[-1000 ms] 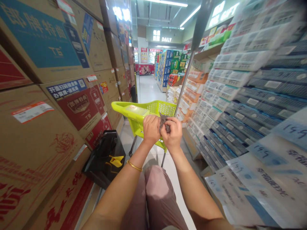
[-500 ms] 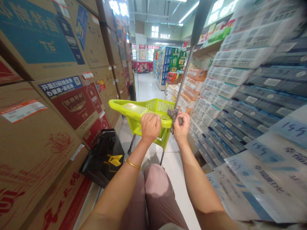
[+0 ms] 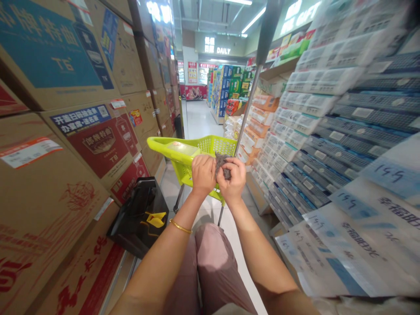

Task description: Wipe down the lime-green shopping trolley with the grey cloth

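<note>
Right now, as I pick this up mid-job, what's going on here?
A person's left-hand grip is closed around the handle of a yellow-green shopping cart. Close beside it, the right-hand grip holds a crumpled grey cloth at the handle. The cart stands in a store aisle between stacked cartons on the left and piled packs on the right. A black bag sits beside the cartons.

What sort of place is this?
It looks like a supermarket aisle: there is a green shopping trolley, stacked cartons bearing what look like price tags, and a lit overhead sign reading "DAILY".
</note>
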### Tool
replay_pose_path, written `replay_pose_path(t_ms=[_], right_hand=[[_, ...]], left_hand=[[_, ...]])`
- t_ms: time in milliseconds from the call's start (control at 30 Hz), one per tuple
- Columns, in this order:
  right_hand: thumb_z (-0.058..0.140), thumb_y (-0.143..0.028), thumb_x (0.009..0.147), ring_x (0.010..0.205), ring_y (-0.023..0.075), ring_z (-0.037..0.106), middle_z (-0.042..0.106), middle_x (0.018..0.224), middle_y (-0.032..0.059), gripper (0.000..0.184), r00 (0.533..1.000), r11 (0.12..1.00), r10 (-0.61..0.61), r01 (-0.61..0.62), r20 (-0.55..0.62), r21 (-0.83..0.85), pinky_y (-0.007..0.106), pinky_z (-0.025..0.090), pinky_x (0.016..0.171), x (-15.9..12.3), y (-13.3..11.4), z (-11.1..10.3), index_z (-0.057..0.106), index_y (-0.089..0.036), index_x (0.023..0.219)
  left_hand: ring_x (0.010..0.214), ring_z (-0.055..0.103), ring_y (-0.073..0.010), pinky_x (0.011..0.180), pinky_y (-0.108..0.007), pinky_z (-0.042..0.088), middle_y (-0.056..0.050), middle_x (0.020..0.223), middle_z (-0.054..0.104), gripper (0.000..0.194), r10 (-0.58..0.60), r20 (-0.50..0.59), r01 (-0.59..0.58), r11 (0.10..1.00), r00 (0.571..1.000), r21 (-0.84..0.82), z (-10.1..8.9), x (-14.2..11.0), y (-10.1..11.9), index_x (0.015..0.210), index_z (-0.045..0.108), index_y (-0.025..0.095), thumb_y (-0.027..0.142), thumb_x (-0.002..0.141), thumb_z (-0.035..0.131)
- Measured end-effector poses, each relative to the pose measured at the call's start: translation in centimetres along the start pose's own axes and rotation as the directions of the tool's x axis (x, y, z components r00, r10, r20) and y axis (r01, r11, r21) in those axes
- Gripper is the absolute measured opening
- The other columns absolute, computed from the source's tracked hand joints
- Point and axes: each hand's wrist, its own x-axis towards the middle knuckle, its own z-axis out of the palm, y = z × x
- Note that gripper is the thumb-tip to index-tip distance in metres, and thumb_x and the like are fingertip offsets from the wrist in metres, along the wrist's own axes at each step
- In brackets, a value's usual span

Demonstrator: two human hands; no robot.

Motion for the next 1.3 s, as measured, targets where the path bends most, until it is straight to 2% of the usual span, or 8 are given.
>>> replay_pose_path(t_ms=[67,167,367,467,867,1000,1133,1300], right_hand=[[0.055,-0.022,0.080,0.090,0.0167,0.058,0.058,0.092,0.0045,0.002,0.999,0.999,-0.046,0.046,0.000,-0.007,0.035,0.049,0.080,0.0,1.0,-0.1,0.054,-0.022,0.078],[0.054,-0.024,0.079,0.089,0.0171,0.058,0.059,0.090,0.0042,0.004,0.999,1.000,-0.029,0.028,0.037,0.007,0.035,0.049,0.080,0.4,2.7,-0.4,0.052,-0.023,0.076],[0.050,-0.026,0.079,0.089,0.0167,0.057,0.060,0.089,0.0031,0.007,0.985,0.981,0.157,-0.163,0.067,0.100,0.035,0.046,0.083,1.0,5.8,-1.2,0.051,-0.022,0.074],[0.050,-0.026,0.078,0.090,0.0164,0.056,0.059,0.089,0.0026,0.007,0.973,0.967,0.212,-0.222,0.089,0.124,0.034,0.044,0.084,1.0,6.6,-1.4,0.051,-0.021,0.073],[0.052,-0.025,0.079,0.092,0.0169,0.056,0.060,0.092,0.0035,0.006,0.977,0.973,0.197,-0.205,0.074,0.104,0.035,0.044,0.086,0.7,5.4,-0.4,0.054,-0.021,0.075],[0.054,-0.026,0.081,0.094,0.0172,0.056,0.060,0.095,0.0045,0.006,0.979,0.976,0.178,-0.188,0.097,0.111,0.036,0.044,0.087,0.4,4.8,0.1,0.056,-0.021,0.078],[0.055,-0.028,0.081,0.097,0.0179,0.057,0.060,0.098,0.0052,0.007,0.974,0.972,0.182,-0.200,0.137,0.127,0.037,0.044,0.089,0.1,3.8,0.8,0.058,-0.022,0.080],[0.056,-0.028,0.081,0.095,0.0173,0.057,0.061,0.097,0.0045,0.007,0.974,0.969,0.168,-0.192,0.152,0.157,0.036,0.045,0.087,-0.6,3.3,1.6,0.059,-0.022,0.080]], left_hand=[[0.074,0.050,-0.0199,0.074,-0.034,0.036,-0.004,0.068,0.054,0.035,-0.010,0.009,0.010,1.000,1.000,-0.012,-0.1,0.1,0.1,0.065,0.049,0.021,0.024,0.094,0.030],[0.074,0.051,-0.0199,0.073,-0.035,0.035,-0.004,0.068,0.055,0.035,-0.033,0.022,0.033,0.999,0.999,-0.035,0.0,0.3,0.2,0.064,0.049,0.021,0.025,0.094,0.032],[0.076,0.053,-0.0195,0.077,-0.036,0.037,-0.004,0.072,0.061,0.032,-0.041,0.027,0.044,0.993,0.999,-0.106,0.2,0.4,0.0,0.069,0.056,0.020,0.024,0.092,0.035],[0.076,0.054,-0.0187,0.077,-0.035,0.038,-0.004,0.072,0.061,0.032,-0.041,0.032,0.045,0.990,0.999,-0.135,0.2,0.5,-0.4,0.068,0.056,0.020,0.025,0.092,0.036],[0.078,0.058,-0.0177,0.079,-0.033,0.042,-0.003,0.071,0.062,0.033,-0.028,0.055,0.040,0.974,0.998,-0.224,1.1,1.6,-3.2,0.065,0.056,0.021,0.028,0.091,0.035],[0.077,0.058,-0.0181,0.078,-0.033,0.044,-0.004,0.071,0.061,0.031,-0.024,0.068,0.038,0.976,0.997,-0.215,0.8,2.0,-4.2,0.065,0.054,0.021,0.028,0.089,0.036],[0.074,0.057,-0.0194,0.076,-0.035,0.044,-0.005,0.069,0.061,0.030,0.005,0.193,0.008,0.998,0.981,-0.067,-0.7,3.0,-4.3,0.061,0.054,0.020,0.023,0.086,0.038],[0.076,0.059,-0.0215,0.076,-0.036,0.043,-0.008,0.073,0.064,0.027,0.113,0.355,-0.147,0.987,0.928,0.071,-2.4,4.1,-1.9,0.065,0.060,0.017,0.019,0.085,0.042]])
